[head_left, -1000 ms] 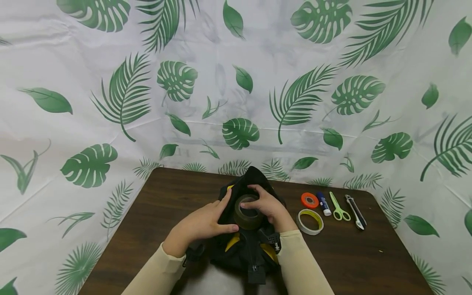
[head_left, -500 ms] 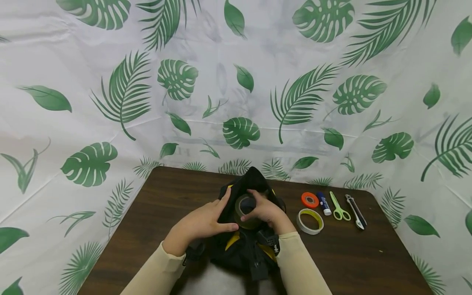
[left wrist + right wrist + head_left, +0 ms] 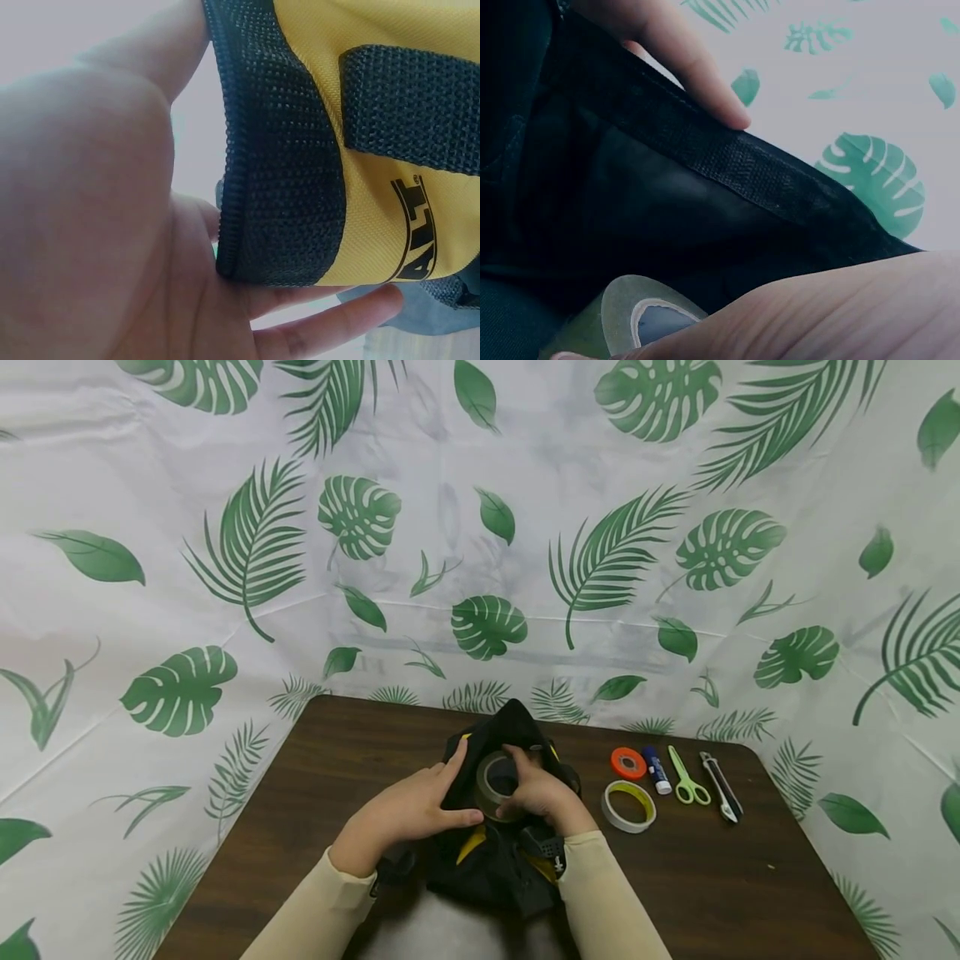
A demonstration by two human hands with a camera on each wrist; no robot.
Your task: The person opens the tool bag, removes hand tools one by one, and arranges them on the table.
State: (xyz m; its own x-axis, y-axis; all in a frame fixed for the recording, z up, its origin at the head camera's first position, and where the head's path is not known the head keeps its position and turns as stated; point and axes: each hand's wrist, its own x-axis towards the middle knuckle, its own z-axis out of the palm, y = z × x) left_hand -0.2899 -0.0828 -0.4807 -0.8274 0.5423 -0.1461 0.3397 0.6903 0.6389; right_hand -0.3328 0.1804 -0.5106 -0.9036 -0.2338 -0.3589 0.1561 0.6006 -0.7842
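Note:
A black and yellow tool bag (image 3: 513, 723) stands at the middle of the table with its mouth spread. My left hand (image 3: 401, 814) grips the left side of its rim; in the left wrist view the yellow wall with its black edging (image 3: 281, 165) lies between thumb and fingers. Inside the mouth sits a wide roll of brownish clear packing tape (image 3: 483, 787). My right hand (image 3: 551, 795) holds that roll, thumb at its near side and fingers over the far side. In the right wrist view the packing tape (image 3: 619, 315) shows against the dark lining, partly hidden by the hand.
To the right on the dark wooden table (image 3: 697, 877) lie an orange tape roll (image 3: 619, 755), a white tape roll with yellow core (image 3: 609, 814), a glue stick (image 3: 656, 770), green scissors (image 3: 681, 768) and a utility knife (image 3: 722, 789). A leaf-print cloth (image 3: 420, 635) hangs behind.
The packing tape has shifted slightly upward and deeper into the bag's mouth. My right thumb has slid down to its near edge. The bag's front strap has shifted; my left hand keeps its grip.

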